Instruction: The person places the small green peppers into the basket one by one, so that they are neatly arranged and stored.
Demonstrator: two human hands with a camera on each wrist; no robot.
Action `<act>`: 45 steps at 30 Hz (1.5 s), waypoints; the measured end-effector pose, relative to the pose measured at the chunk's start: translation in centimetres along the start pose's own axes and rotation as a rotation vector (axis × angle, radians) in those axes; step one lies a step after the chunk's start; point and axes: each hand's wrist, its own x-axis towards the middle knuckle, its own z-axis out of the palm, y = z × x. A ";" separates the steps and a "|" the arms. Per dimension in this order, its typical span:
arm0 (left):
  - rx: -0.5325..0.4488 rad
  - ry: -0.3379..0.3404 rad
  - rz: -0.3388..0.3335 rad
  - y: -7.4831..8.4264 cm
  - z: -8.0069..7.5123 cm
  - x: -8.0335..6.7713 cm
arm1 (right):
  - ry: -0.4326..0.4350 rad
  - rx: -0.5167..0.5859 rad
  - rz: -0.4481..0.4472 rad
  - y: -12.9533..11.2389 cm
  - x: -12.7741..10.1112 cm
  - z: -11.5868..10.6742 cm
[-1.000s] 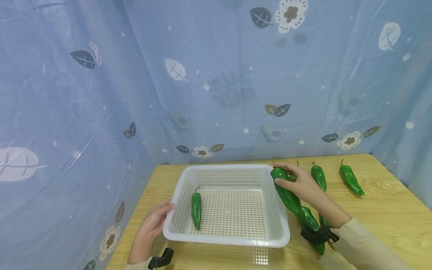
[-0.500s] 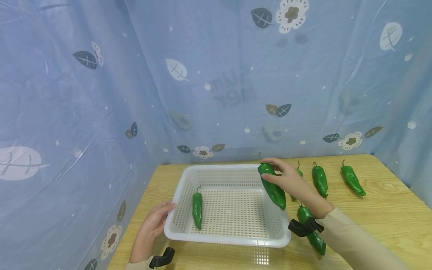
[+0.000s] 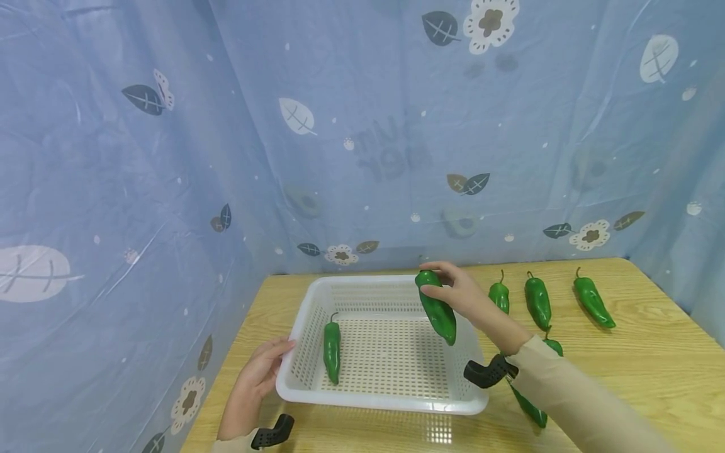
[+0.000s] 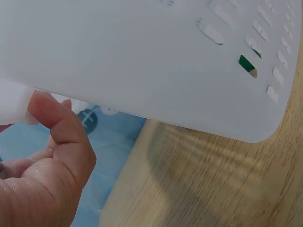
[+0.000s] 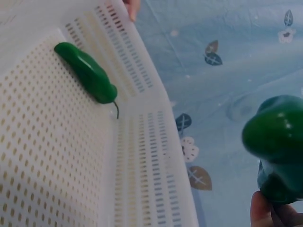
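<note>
A white perforated plastic basket stands on the wooden table. My left hand grips its left rim; in the left wrist view that hand has its fingertips at the rim. Over the basket's right part, my right hand holds a green chili pepper near its stem end, tip slanting down. The right wrist view shows this held pepper close up, with only fingertips below it. Another green chili pepper lies inside at the basket's left.
Several green peppers lie right of the basket, among them a far-right pepper, a middle pepper and a partly hidden pepper by the right sleeve. A blue patterned curtain closes off the table's back and left.
The right hand has carried its pepper leftward, from beside the basket's right rim to over the basket's interior. The left hand and the basket have stayed in place.
</note>
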 end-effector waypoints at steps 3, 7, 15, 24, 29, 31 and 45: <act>0.003 0.003 -0.001 0.0 0.0 0.0 | -0.010 0.045 0.024 0.2 0.6 0.6; 0.006 -0.004 -0.004 0.0 -0.1 -0.1 | -0.022 0.086 0.056 0.4 1.5 1.7; -0.015 -0.025 0.001 0.2 0.0 -0.2 | -0.033 0.072 0.103 0.4 2.7 4.0; -0.009 -0.044 0.012 0.2 0.0 -0.2 | -0.039 0.051 0.170 0.1 3.9 6.6; -0.004 -0.038 0.014 0.2 0.0 -0.2 | -0.031 0.017 0.187 0.0 4.6 7.9; -0.006 -0.031 0.014 0.2 0.0 -0.1 | -0.027 0.016 0.195 0.0 4.8 8.4; -0.007 -0.044 0.023 0.3 0.0 -0.1 | -0.062 0.004 0.192 0.4 6.3 11.5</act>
